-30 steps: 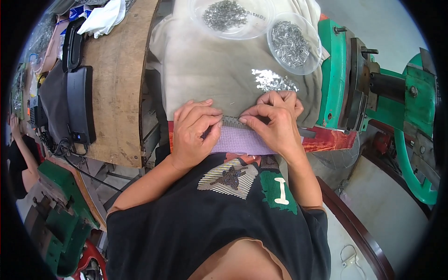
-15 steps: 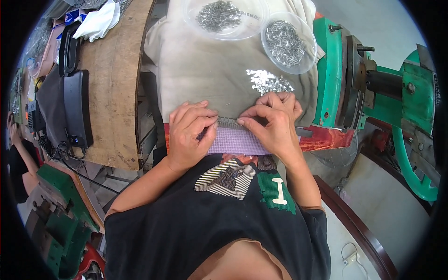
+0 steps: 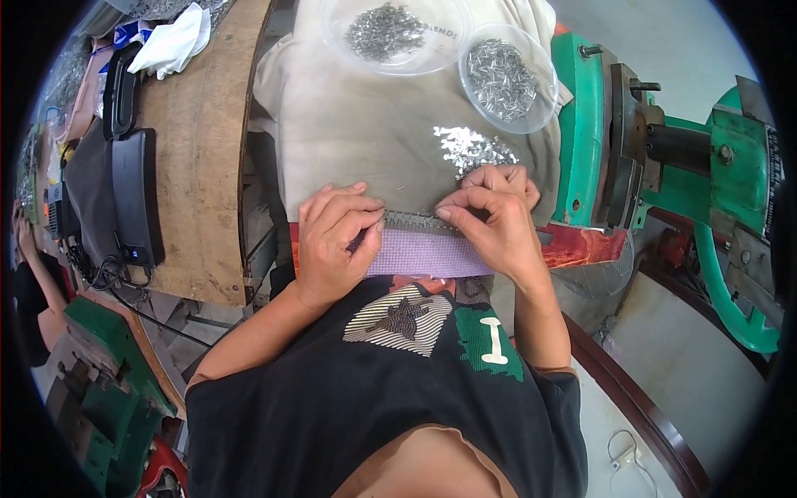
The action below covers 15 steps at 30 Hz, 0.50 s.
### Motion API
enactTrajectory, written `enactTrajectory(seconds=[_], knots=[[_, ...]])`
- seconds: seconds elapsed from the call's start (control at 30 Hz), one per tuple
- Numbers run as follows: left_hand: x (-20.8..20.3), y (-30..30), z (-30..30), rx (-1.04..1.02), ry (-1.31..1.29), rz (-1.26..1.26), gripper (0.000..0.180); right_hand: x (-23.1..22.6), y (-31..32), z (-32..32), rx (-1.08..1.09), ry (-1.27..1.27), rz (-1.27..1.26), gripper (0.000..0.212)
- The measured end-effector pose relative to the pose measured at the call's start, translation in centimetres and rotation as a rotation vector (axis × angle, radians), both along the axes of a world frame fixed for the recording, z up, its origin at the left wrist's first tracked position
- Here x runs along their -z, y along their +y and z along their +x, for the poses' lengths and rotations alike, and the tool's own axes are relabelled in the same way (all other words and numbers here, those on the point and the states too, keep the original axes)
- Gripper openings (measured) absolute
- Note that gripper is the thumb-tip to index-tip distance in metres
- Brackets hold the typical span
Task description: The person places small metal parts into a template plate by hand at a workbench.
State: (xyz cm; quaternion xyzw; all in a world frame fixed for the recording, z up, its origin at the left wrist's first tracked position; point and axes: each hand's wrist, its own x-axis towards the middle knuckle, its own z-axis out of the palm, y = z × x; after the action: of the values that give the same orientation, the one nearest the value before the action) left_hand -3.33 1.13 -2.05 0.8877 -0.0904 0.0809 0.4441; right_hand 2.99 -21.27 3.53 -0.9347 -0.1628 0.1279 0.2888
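Note:
A narrow, dark metal strip [image 3: 411, 222] with a comb-like row of thin pieces along it lies between my hands, at the near edge of the cloth-covered surface. My left hand [image 3: 336, 241] is closed with thumb and fingertips on the strip's left end. At the right end my right hand [image 3: 502, 216] pinches thumb against forefinger; whatever is between them is too small to make out. Its knuckles are beside a loose pile of small shiny metal pieces [image 3: 481, 153]. A purple woven cloth [image 3: 423, 256] is under the strip and my hands.
Two clear plastic bowls, a left one [image 3: 432, 58] and a right one [image 3: 548, 95], hold many small metal pieces at the far side. A green machine [image 3: 577, 133] borders the right. On the left stands a wooden table [image 3: 199, 166] with a black power-bank-like box [image 3: 137, 195].
My right hand has shifted slightly right along the strip, baring more of it. My left hand stays at the left end. The view has moved slightly.

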Motion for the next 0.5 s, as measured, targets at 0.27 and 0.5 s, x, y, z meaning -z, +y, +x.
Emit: enactTrajectory(seconds=[0.27,0.5], knots=[[-0.10,-0.06,0.19,-0.002,-0.032,0.020,0.011,0.14,0.09,-0.23,-0.056,-0.043,-0.013,0.013],[-0.17,0.07,0.07,0.002,-0.003,0.011,0.011,-0.03,0.24,-0.39,-0.022,-0.069,-0.069,0.014]])
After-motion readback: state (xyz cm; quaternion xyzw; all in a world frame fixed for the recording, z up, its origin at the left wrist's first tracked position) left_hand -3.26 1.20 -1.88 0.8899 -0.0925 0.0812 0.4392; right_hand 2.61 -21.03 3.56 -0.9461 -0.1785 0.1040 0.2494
